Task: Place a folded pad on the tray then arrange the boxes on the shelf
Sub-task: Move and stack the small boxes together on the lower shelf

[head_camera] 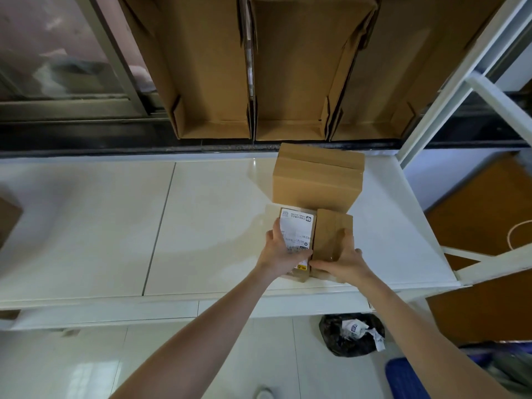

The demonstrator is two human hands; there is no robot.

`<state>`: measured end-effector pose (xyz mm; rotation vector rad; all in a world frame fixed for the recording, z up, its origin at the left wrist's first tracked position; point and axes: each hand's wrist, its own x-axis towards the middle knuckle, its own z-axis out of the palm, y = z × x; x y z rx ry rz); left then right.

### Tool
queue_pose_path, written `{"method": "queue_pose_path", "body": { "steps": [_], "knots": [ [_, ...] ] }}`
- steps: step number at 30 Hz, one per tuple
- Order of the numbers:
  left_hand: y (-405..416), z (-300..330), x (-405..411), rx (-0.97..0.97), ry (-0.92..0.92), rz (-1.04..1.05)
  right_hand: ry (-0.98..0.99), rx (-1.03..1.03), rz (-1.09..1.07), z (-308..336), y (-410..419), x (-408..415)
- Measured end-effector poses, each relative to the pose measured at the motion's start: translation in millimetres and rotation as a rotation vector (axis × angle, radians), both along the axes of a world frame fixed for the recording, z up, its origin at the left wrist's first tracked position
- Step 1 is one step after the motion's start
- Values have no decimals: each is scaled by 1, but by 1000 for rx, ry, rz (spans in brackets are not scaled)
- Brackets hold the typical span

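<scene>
Head view: my left hand (283, 250) lies on the labelled box (296, 237), fingers wrapped round its near end; my right hand (344, 259) grips the plain box (331, 239) the same way. Both boxes sit side by side, touching, on the white shelf (216, 226), just in front of a larger box (316, 180). I judge the boxes are being squared up: I'd push both forward together, flush against the larger one, near ends level.
</scene>
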<state>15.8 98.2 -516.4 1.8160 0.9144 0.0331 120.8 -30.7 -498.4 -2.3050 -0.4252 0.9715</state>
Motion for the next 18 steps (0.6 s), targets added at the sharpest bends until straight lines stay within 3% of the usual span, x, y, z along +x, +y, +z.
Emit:
{"method": "queue_pose_path", "body": {
  "steps": [9,18],
  "knots": [
    [20,11,-12,72,67,42,-5,98,-47,10,11,-10],
    [68,66,-61,-115,-154,247,141,314,19,60,42,-29]
  ]
}}
